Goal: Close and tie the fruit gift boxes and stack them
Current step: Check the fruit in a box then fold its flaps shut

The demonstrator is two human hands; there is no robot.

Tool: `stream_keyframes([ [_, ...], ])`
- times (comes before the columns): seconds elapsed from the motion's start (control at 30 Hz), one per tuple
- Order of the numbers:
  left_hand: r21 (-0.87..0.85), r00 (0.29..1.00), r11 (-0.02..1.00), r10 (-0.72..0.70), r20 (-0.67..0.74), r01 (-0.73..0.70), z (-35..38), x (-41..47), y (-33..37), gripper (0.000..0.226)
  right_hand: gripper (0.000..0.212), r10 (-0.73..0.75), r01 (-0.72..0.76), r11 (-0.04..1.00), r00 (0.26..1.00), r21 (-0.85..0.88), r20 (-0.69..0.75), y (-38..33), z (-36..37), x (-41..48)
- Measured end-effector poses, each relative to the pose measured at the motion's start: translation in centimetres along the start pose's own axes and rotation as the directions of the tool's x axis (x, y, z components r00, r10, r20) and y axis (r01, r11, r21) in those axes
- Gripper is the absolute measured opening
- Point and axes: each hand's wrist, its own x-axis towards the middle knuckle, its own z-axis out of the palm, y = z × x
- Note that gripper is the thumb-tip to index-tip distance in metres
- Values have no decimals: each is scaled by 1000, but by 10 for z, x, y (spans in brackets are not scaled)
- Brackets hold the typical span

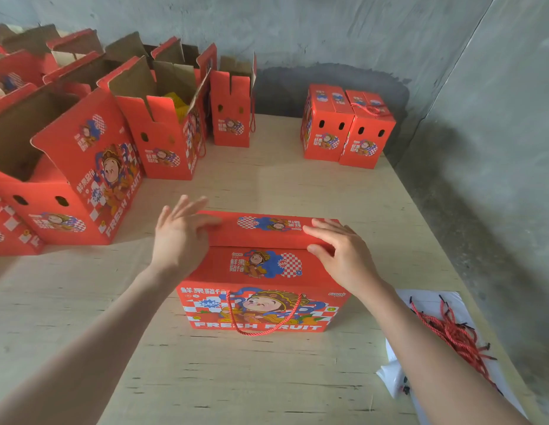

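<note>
A red fruit gift box with a cartoon figure stands on the wooden table in front of me, its top flaps folded down. My left hand lies flat with straight fingers on the left end of the top. My right hand presses the far flap at the right end, fingers straight, thumb at the flap's edge. A red cord handle hangs loose down the box's front face.
Several open red boxes with raised flaps stand at the left and back left. Two shut boxes stand side by side at the back right by the concrete wall. A bundle of red cords lies on a white bag at the right edge.
</note>
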Motion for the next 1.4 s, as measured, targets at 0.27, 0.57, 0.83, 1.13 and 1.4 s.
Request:
stream_keyframes([
  [0.27,206,834,899,247,494,-388,38,36,56,64,36,-30,27,998,998,56,56,5,-4,-1],
  [0.57,354,758,730,337,558,-585,51,36,44,70,27,30,-52,947,997,317,74,34,-24,-13],
  [0.83,313,726,725,363,584,-614,46,40,40,71,17,24,-30,931,1000,364,19,43,-20,-12],
  [1.13,297,707,723,358,610,-623,34,45,27,74,16,-5,10,940,1000,341,-16,40,-17,-14],
  [1.4,325,735,705,407,542,-630,39,41,22,68,26,-89,109,982,987,156,-133,33,-12,-7],
])
